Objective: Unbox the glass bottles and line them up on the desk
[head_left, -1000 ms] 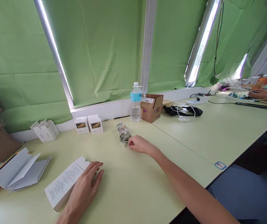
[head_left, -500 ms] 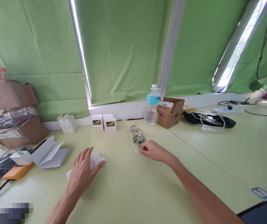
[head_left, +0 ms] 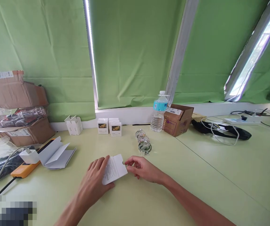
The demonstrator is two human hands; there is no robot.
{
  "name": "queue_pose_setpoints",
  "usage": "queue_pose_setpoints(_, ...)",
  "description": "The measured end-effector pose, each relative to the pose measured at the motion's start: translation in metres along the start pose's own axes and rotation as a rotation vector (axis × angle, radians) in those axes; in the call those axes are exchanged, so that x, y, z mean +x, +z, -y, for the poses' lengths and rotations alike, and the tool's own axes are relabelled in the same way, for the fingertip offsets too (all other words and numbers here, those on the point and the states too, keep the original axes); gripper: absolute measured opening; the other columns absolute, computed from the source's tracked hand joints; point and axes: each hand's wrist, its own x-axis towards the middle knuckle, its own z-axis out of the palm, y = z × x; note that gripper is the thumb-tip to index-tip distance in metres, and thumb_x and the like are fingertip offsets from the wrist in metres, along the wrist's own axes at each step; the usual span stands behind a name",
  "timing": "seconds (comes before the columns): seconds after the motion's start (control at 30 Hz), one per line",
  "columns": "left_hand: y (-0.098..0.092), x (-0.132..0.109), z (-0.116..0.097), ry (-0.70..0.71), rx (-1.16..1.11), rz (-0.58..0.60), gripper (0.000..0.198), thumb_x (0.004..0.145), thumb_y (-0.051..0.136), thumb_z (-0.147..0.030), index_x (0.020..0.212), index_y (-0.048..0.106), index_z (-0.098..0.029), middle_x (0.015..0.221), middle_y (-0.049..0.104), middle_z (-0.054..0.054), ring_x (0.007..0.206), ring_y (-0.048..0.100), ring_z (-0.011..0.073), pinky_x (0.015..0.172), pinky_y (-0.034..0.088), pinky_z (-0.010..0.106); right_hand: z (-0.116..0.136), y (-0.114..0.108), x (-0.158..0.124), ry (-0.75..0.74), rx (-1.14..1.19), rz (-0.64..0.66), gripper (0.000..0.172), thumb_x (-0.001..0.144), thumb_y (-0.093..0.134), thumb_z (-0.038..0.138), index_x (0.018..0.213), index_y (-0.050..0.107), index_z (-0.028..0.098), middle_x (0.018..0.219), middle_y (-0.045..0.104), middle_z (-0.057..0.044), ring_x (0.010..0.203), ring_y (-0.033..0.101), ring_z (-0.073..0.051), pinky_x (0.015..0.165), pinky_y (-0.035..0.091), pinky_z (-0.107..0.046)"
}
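A flat white carton (head_left: 115,169) with printed text and a notch at its right end is in my left hand (head_left: 94,179), fingers along the top edge, thumb at the lower edge. My right hand (head_left: 142,169) is at the notched end, its fingers loosely curled and apart. I cannot tell whether its fingertips touch the carton. Behind it, a row of shiny clear glass-like pieces (head_left: 143,142) stands on the table (head_left: 135,204).
Small white boxes (head_left: 116,129) with dark pictures stand near the wall, beside white cartons (head_left: 74,125). A water bottle (head_left: 158,114) and brown box (head_left: 178,119) are at back right. Folded white card (head_left: 57,155) lies left, near an orange device (head_left: 26,169) and stacked parcels (head_left: 17,94).
My right hand has left the glass-like pieces and come toward me, to the carton's end. My left hand has moved right and raised the carton off the table. The view has shifted left.
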Motion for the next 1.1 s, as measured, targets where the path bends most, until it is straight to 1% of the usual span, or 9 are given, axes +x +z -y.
queue_pose_setpoints(0.13,0.007,-0.002,-0.012,0.111,0.050,-0.046,0.083,0.069,0.069,-0.025,0.143,0.030,-0.026,0.130,0.053,0.008,0.117,0.050,0.0293,0.100,0.039,0.042,-0.003,0.003,0.002,-0.010,0.032,0.012,0.031,0.082,0.065,0.046,0.089,0.063,0.016,0.078,0.060,-0.001,0.068,0.052,-0.013,0.056,0.041,-0.022)
queue_pose_setpoints(0.4,0.006,-0.004,-0.015,0.115,0.080,-0.048,0.084,0.073,0.068,-0.030,0.145,0.027,-0.025,0.130,0.053,0.010,0.116,0.050,0.0302,0.099,0.039,0.044,0.004,0.001,0.002,-0.060,0.104,0.009,0.031,0.079,0.069,0.045,0.080,0.060,0.015,0.072,0.056,0.000,0.067,0.048,-0.013,0.059,0.035,-0.024)
queue_pose_setpoints(0.6,0.005,-0.004,-0.019,0.134,0.067,-0.072,0.086,0.072,0.070,-0.035,0.145,0.026,-0.024,0.129,0.054,0.011,0.114,0.052,0.0303,0.098,0.041,0.044,0.004,0.007,0.001,-0.114,-0.009,0.020,0.044,0.079,0.067,0.038,0.057,0.035,0.018,0.059,0.024,0.007,0.055,0.024,-0.008,0.050,0.017,-0.025)
queue_pose_setpoints(0.7,0.003,-0.003,-0.017,0.108,0.069,-0.107,0.080,0.075,0.067,-0.034,0.144,0.028,-0.023,0.127,0.055,0.010,0.114,0.053,0.0297,0.097,0.042,0.043,0.002,-0.002,0.004,-0.123,0.052,-0.094,0.041,0.081,0.063,0.038,0.058,0.037,0.018,0.058,0.027,0.006,0.053,0.025,-0.008,0.049,0.017,-0.025)
queue_pose_setpoints(0.77,0.002,-0.002,-0.014,0.050,0.064,-0.128,0.076,0.076,0.065,-0.035,0.143,0.030,-0.023,0.126,0.056,0.010,0.113,0.054,0.0297,0.097,0.042,0.043,0.002,-0.016,0.005,-0.108,0.164,-0.250,0.038,0.079,0.064,0.041,0.059,0.040,0.018,0.058,0.032,0.006,0.052,0.029,-0.009,0.048,0.018,-0.025)
queue_pose_setpoints(0.83,0.002,-0.002,-0.011,-0.013,0.035,-0.102,0.076,0.076,0.066,-0.043,0.142,0.033,-0.025,0.126,0.057,0.010,0.114,0.054,0.0303,0.097,0.042,0.045,0.004,-0.032,0.003,-0.104,0.269,-0.394,0.037,0.077,0.065,0.042,0.060,0.041,0.019,0.057,0.034,0.005,0.051,0.031,-0.009,0.047,0.021,-0.024)
queue_pose_setpoints(0.9,0.002,-0.003,-0.010,-0.052,-0.015,-0.039,0.084,0.072,0.068,-0.054,0.142,0.033,-0.025,0.128,0.056,0.010,0.116,0.053,0.0318,0.097,0.043,0.046,0.006,-0.045,0.000,-0.116,0.315,-0.472,0.036,0.077,0.065,0.042,0.061,0.042,0.019,0.056,0.036,0.005,0.050,0.032,-0.009,0.046,0.023,-0.024)
queue_pose_setpoints(1.0,0.002,-0.005,-0.012,-0.055,-0.077,-0.018,0.082,0.074,0.064,-0.061,0.141,0.034,-0.026,0.136,0.051,0.011,0.122,0.049,0.0329,0.097,0.046,0.048,0.013,-0.054,-0.006,-0.132,0.331,-0.488,0.033,0.078,0.064,0.042,0.063,0.045,0.019,0.055,0.040,0.004,0.046,0.035,-0.009,0.043,0.025,-0.024)
queue_pose_setpoints(1.1,-0.005,-0.005,-0.020,0.026,-0.098,-0.096,0.048,0.086,0.055,-0.049,0.129,0.047,-0.029,0.148,0.035,0.008,0.133,0.038,0.0313,0.099,0.046,0.048,0.021,-0.051,-0.011,-0.128,0.375,-0.445,0.033,0.078,0.065,0.042,0.064,0.048,0.018,0.052,0.042,0.004,0.042,0.038,-0.009,0.039,0.025,-0.023)
